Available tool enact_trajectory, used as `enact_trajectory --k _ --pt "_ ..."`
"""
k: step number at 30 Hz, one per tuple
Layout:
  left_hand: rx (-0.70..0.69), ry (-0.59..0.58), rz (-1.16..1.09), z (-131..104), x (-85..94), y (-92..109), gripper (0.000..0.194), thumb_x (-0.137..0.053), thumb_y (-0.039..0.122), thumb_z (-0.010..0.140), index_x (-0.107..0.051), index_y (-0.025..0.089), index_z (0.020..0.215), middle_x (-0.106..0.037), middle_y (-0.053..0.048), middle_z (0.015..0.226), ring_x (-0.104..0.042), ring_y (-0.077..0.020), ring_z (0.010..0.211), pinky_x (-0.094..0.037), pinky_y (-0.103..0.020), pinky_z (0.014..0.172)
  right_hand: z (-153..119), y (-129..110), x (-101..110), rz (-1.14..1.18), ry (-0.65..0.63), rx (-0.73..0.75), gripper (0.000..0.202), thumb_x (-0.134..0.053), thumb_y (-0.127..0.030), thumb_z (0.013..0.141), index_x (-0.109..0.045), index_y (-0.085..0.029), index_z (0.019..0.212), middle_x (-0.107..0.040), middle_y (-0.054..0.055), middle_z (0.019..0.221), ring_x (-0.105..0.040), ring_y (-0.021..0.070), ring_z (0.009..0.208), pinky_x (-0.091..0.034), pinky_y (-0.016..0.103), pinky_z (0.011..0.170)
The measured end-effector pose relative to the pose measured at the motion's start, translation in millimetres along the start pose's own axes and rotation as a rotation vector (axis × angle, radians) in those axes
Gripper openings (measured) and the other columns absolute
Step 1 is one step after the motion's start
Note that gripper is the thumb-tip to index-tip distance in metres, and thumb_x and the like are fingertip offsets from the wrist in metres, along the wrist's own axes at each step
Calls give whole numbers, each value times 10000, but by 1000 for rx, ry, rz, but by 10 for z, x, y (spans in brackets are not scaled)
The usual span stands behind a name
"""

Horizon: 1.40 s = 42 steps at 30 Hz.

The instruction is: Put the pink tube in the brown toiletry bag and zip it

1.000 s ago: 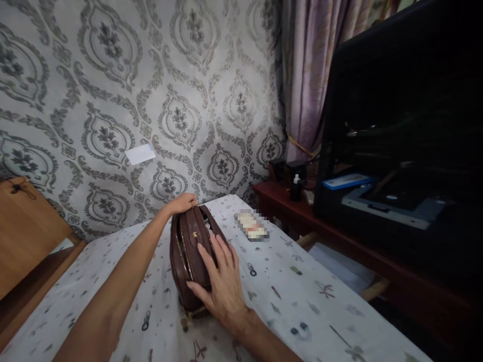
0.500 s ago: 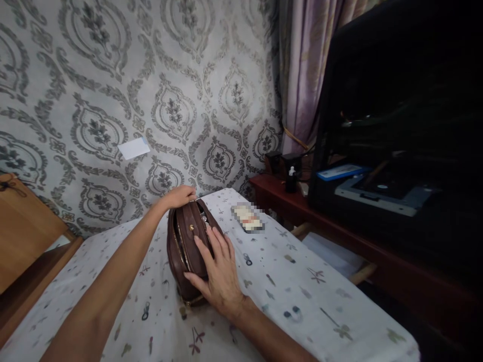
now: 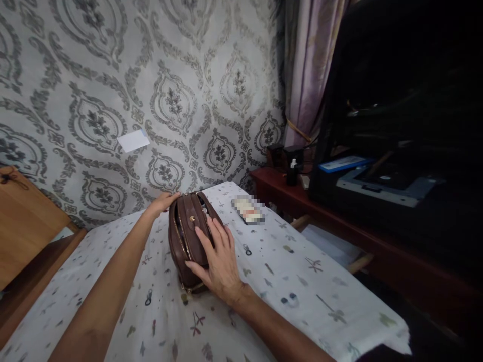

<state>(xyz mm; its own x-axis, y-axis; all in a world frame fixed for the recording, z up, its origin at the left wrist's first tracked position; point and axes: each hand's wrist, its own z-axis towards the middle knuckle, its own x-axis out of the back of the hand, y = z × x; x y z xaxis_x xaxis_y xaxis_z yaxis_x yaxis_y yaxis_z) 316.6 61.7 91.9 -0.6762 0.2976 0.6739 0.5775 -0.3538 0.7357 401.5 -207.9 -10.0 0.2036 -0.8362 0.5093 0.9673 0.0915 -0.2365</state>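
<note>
A brown leather handbag (image 3: 186, 241) with gold zips lies on the patterned sheet, its top facing up. Two zipped compartments gape along its length; pale and shiny items show inside the right one, too small to name. Over the near right part of the bag lies my right hand (image 3: 221, 266), fingers spread on the leather and thumb on the near top. My left hand (image 3: 163, 203) is at the bag's far left corner, fingers close together with their tips against the edge. Whatever those fingertips pinch is hidden.
Right of the bag lies a phone (image 3: 248, 210) with a blurred screen. A red-brown desk (image 3: 279, 186) with an open drawer (image 3: 330, 246) stands at the right, carrying a small dark bottle (image 3: 292, 173). A wooden headboard-like panel (image 3: 30, 221) is at the left.
My left hand has moved left from the top of the bag's far end to its far left corner. The right hand keeps its place on the bag. The view has shifted slightly.
</note>
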Motion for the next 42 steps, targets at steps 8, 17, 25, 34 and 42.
enact_trajectory --k 8,17,25,34,42 --pt "73 -4 -236 -22 -70 82 304 -774 446 558 -668 193 689 -640 9 598 -580 -171 618 -392 -253 568 -12 -1 -12 10 2 -8 716 -631 -530 898 -432 -179 1490 -389 194 1573 -313 348 1474 -289 577 1165" --pt "75 70 -425 2 -137 103 281 -798 370 499 -626 183 619 -620 8 545 -553 -151 529 -371 -258 534 -11 -4 -13 10 -6 -11 697 -624 -501 906 -429 -180 1494 -365 184 1597 -310 347 1481 -298 577 1172" --pt "76 133 -642 -10 -202 42 314 -828 341 519 -580 188 636 -590 50 536 -529 -114 517 -421 -251 558 -13 0 -20 -1 11 -7 664 -625 -468 910 -442 -181 1481 -382 179 1582 -317 339 1471 -299 562 1169" --pt "77 67 -781 -85 -248 21 307 -810 385 547 -634 177 689 -655 1 623 -589 -155 606 -506 -315 675 -19 7 -40 2 12 -17 694 -627 -474 909 -410 -194 1506 -359 176 1600 -326 351 1467 -312 580 1159" --pt "49 53 -798 -200 -266 13 359 -807 436 539 -666 177 744 -697 -23 695 -634 -181 683 -503 -317 705 -26 11 -46 5 5 -20 710 -622 -461 909 -383 -201 1525 -355 171 1604 -316 355 1473 -311 578 1160"
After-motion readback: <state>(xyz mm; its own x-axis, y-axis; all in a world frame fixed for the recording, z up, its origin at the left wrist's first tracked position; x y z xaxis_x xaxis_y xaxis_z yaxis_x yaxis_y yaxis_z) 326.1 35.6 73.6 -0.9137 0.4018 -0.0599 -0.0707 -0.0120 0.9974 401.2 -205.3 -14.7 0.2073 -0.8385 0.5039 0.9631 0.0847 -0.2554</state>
